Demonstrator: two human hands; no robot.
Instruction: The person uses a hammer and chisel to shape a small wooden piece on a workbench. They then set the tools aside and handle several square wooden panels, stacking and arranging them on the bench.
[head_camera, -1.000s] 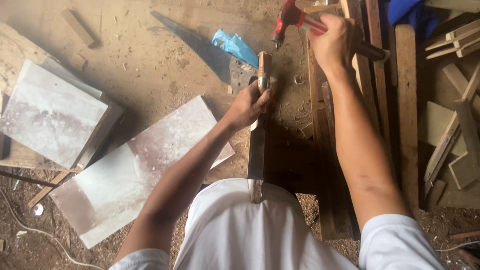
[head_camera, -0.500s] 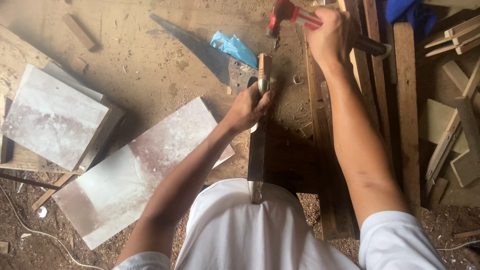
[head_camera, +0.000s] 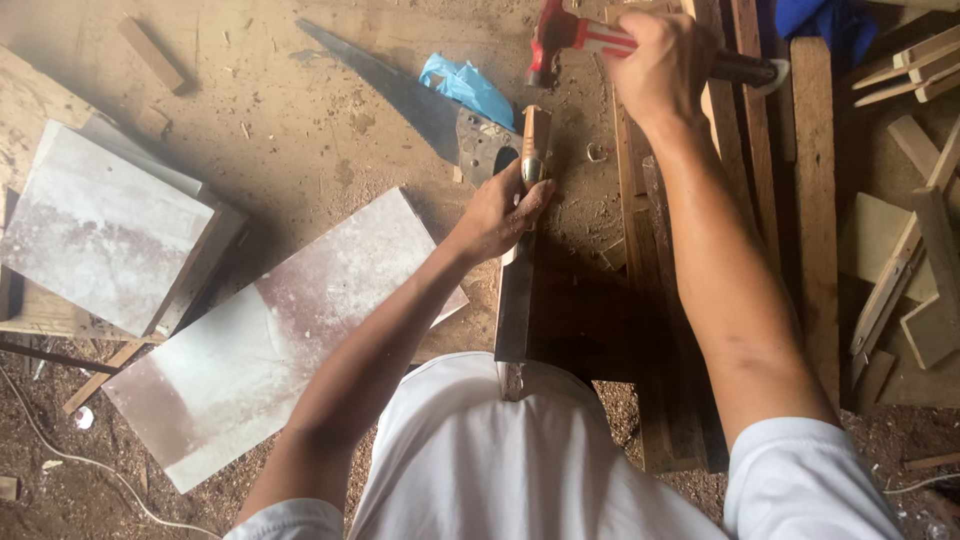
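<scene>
Two hands: left (head_camera: 503, 212) grips chisel (head_camera: 534, 145); right (head_camera: 660, 62) — hammer (head_camera: 580, 38).

We see the wooden-handled chisel (head_camera: 535, 140) upright on the narrow wooden strip (head_camera: 517, 300), which runs lengthwise toward us; the red-headed hammer (head_camera: 570, 35), shaft nearly level, sits raised just above the chisel's butt.
</scene>
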